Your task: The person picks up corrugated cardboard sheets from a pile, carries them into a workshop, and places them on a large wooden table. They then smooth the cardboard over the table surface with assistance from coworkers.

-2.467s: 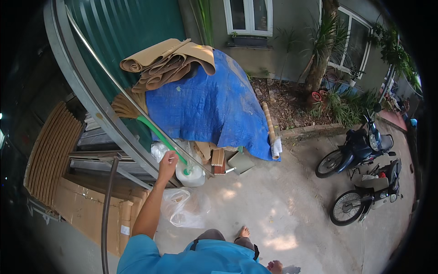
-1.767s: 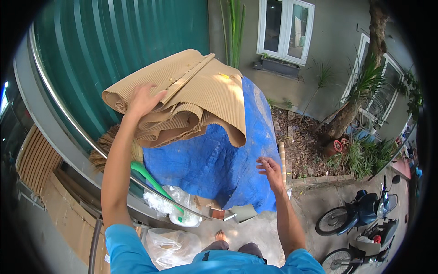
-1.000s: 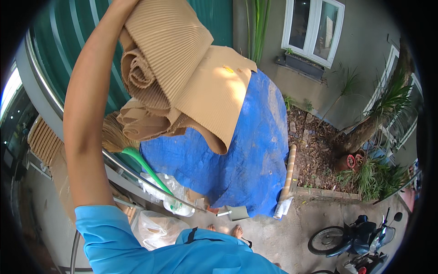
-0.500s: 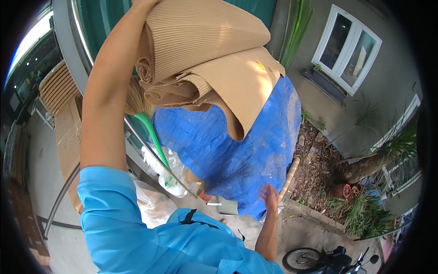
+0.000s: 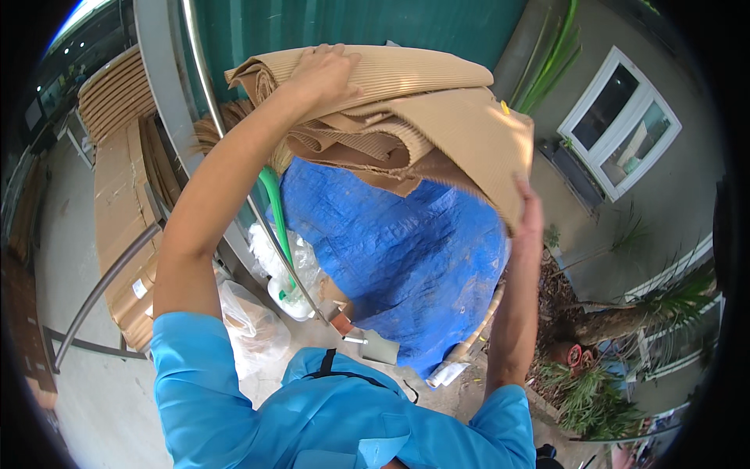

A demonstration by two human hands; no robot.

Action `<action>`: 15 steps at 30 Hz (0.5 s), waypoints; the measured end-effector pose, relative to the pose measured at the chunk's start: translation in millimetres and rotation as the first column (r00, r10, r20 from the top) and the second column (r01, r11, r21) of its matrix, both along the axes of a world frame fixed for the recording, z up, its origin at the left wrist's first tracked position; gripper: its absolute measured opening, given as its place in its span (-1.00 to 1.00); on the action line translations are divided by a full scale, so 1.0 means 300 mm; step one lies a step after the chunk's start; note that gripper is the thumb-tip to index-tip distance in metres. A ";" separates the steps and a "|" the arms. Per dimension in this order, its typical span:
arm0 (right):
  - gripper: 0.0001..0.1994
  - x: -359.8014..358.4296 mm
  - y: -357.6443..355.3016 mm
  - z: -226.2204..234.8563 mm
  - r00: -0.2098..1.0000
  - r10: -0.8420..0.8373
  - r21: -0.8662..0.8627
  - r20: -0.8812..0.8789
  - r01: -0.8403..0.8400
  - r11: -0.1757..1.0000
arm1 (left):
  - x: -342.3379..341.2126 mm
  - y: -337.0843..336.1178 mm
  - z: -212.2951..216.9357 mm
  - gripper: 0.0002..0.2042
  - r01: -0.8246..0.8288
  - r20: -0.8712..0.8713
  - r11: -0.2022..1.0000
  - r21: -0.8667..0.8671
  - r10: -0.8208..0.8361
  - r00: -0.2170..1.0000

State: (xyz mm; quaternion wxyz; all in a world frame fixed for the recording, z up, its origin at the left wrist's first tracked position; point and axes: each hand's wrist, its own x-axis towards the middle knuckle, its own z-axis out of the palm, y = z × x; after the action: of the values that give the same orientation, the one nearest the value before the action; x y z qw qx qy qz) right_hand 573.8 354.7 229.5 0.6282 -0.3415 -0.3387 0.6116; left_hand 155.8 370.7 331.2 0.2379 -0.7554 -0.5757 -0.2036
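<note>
Fingers of the left hand (image 5: 322, 76) lie over the corrugated cardboard (image 5: 461, 125), above the blue tarp (image 5: 391, 242); right hand (image 5: 530, 213) just reached its right edge. Two-handed now; can't tell if either's clamped.

Left hand (image 5: 324, 76) and right hand (image 5: 530, 209) touch corrugated cardboard (image 5: 469, 129).

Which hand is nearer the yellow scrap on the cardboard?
Right: the right hand is below the yellow scrap, at the edge of the cardboard; the left hand lies on it, well left.
</note>
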 end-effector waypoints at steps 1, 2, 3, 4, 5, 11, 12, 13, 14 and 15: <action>-0.55 0.038 0.006 0.093 0.989 0.056 0.017 0.140 -0.058 0.998 | -0.030 0.030 0.003 -0.41 -0.090 0.045 0.994 -0.054 0.093 0.995; -0.59 0.074 0.016 0.182 0.962 -0.013 0.028 0.272 0.006 1.000 | -0.062 0.063 0.014 -0.43 -0.106 0.037 0.991 -0.076 0.109 0.993; -0.59 0.105 0.029 0.261 0.958 0.076 0.026 0.278 -0.087 0.996 | -0.089 0.093 0.030 -0.44 -0.145 0.032 0.988 -0.046 0.146 0.989; -0.60 0.129 0.046 0.323 0.949 0.080 0.045 0.304 -0.098 0.994 | -0.108 0.114 0.046 -0.46 -0.160 0.033 0.987 -0.030 0.161 0.986; -0.60 0.149 0.061 0.368 0.933 0.138 0.041 0.332 -0.160 0.986 | -0.117 0.123 0.059 -0.42 -0.190 0.074 0.979 -0.071 0.195 0.978; -0.65 0.229 0.057 0.269 0.826 0.020 0.063 0.564 -0.067 0.996 | 0.000 0.002 0.032 0.01 -0.019 0.056 0.906 -0.424 0.047 0.997; -0.65 0.239 0.041 0.204 0.869 0.020 0.075 0.494 -0.065 0.995 | 0.022 -0.014 0.018 0.01 -0.087 0.032 0.920 -0.383 0.108 0.994; -0.65 0.247 0.023 0.133 0.889 -0.029 0.021 0.458 0.022 1.000 | 0.034 -0.020 0.008 0.01 -0.121 0.007 0.918 -0.379 0.134 0.991; -0.64 0.254 0.003 0.063 0.893 -0.011 0.037 0.449 -0.007 0.999 | 0.036 -0.014 0.007 0.00 -0.162 -0.035 0.896 -0.414 0.162 0.986; -0.62 0.260 -0.019 -0.005 0.889 -0.019 0.009 0.458 0.017 1.000 | 0.028 0.003 0.017 -0.07 -0.114 -0.022 0.927 -0.357 0.114 0.993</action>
State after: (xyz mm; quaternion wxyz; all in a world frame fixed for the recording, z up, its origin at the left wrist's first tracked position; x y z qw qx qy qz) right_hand 651.7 349.0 228.0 0.5370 -0.4777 -0.4754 0.5073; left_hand 164.2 371.5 336.2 0.1080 -0.7514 -0.6459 -0.0809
